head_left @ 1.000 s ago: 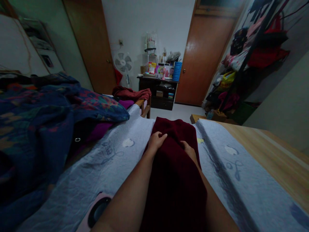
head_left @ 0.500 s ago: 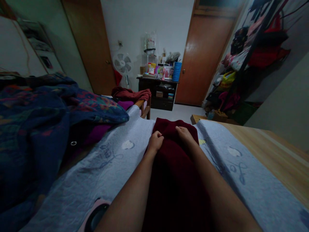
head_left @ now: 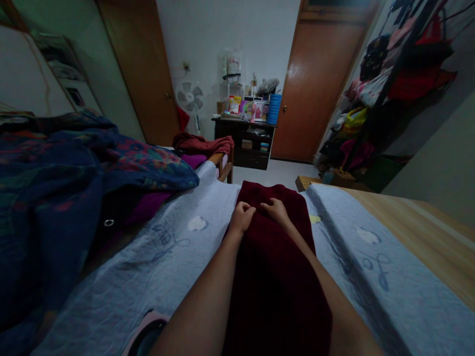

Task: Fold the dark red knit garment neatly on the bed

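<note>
A dark red garment (head_left: 278,277) lies lengthwise over the patterned light blue bed cover, its far edge near the end of the bed. On its left side, my left hand (head_left: 243,216) is closed in a pinch on the cloth. My right hand (head_left: 276,211) rests on the same garment, close to the left one, with thumb and fingers slightly apart. Between the two hands a short stretch of red cloth shows. The garment's near end runs out of view below, between my forearms.
Floral blue clothing (head_left: 148,163) is heaped on the left of the light blue bed cover (head_left: 159,257). A round dark object with a pink rim (head_left: 148,331) lies by my left forearm. Bare wood board (head_left: 415,222) borders the right. Beyond stand a fan (head_left: 190,98) and dark cabinet (head_left: 241,148).
My right hand has shifted left along the cloth, closer to my left hand, and its fingers have loosened. The garment's right side now lies spread a little wider.
</note>
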`<state>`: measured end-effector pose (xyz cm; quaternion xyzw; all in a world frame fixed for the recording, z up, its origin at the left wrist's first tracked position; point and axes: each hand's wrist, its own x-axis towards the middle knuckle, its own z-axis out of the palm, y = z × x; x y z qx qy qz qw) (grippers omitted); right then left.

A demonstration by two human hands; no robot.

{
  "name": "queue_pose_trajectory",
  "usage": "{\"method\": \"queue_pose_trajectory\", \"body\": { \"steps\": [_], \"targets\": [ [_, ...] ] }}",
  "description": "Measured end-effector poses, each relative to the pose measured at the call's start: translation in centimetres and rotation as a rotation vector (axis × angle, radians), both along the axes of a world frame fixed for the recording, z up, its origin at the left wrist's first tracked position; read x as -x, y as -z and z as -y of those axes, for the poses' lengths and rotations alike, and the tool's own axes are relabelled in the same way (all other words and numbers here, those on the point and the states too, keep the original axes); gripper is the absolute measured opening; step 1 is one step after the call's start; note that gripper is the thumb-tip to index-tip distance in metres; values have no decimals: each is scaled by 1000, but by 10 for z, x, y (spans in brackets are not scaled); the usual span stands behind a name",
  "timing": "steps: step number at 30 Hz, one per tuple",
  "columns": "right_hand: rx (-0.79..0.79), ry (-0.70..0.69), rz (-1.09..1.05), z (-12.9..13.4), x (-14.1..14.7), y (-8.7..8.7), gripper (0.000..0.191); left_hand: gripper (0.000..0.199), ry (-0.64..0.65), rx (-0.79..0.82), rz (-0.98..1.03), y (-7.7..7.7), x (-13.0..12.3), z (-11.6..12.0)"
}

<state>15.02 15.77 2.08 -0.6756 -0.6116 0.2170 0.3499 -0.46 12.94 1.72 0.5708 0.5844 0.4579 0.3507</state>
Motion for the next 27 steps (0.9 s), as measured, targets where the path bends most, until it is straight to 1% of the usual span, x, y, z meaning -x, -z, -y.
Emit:
{"method": "queue_pose_trajectory", "body": {
  "steps": [2, 4, 5, 7, 10, 11, 14, 17, 19, 21, 22, 24, 27],
  "targets": [
    [-2, 31, 53, -1, 2, 2, 27, 26, -12, 22, 29, 1, -2, -1],
    [-6, 51, 95, -2, 3, 4, 30, 35, -27, 37, 3, 1, -4, -1],
    [-8, 58, 112, -2, 3, 4, 32, 33, -30, 37, -30, 2, -5, -2],
    [-10, 68, 135, -2, 3, 5, 35, 21, -21, 20, -101, 2, -6, -3],
    [-32, 79, 173, -2, 2, 6, 37, 5, -10, 2, -140, 3, -7, -3],
    [-50, 85, 182, -1, 2, 6, 36, 3, -19, -6, -149, 3, -8, -3],
    [-121, 105, 163, 1, 0, 8, 33, 9, -58, -65, -183, 3, -9, -2],
    [-221, 111, 106, 3, -1, 7, 27, 10, -33, -74, -142, 2, -11, -2],
    [-351, 89, 103, 4, -3, 4, 27, 10, 9, -27, -70, 3, -12, -3],
    [-485, 43, 137, 5, -3, 0, 28, 10, 33, 10, -22, 3, -12, -5],
    [-527, 13, 163, 5, -3, -2, 29, 9, 37, 20, -12, 3, -12, -6],
    [-546, -54, 222, 6, -2, -6, 31, 8, 30, 32, 1, 4, -11, -7],
    [-470, -119, 323, 7, 2, -7, 37, 7, 1, 40, 26, 4, -10, -10]
  ]
}}
